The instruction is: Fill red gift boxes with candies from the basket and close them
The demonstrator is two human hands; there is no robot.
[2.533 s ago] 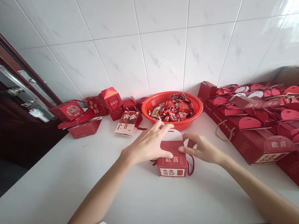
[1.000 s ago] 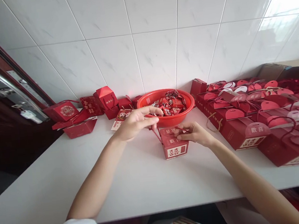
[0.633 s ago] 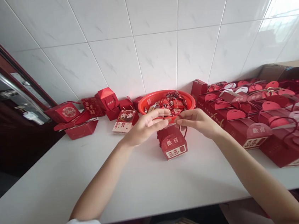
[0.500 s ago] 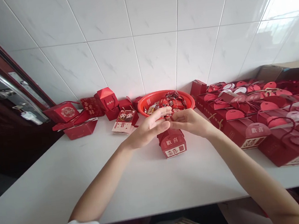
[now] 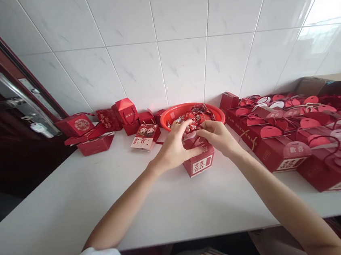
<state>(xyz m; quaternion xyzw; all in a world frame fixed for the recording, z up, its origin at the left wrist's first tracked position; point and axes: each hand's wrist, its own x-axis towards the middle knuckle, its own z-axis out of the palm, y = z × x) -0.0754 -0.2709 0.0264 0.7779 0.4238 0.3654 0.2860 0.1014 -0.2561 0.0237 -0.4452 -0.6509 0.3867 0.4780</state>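
A small red box [image 5: 201,163] with a white label of dark characters stands on the white table, below both hands. My left hand [image 5: 172,148] is at its left side, thumb reaching across the box front and fingers spread toward its top. My right hand [image 5: 217,135] is at the upper right of the box, with thumb and index finger pinched near the dark cord at the top; what lies between the fingertips is too small to make out. Behind the hands sits a red plastic basket [image 5: 222,118] of wrapped sweets.
Several red boxes [image 5: 96,144] and a panda-print box [image 5: 145,136] stand at the left along the tiled wall. Rows of red boxes [image 5: 278,152] fill the right of the white table [image 5: 130,204]. A cardboard box [image 5: 315,84] is behind them. A door handle [image 5: 12,102] is at the left.
My left thumb has come down across the box, and my hands have drawn slightly apart. The box has turned a little. The whole view has shifted slightly.
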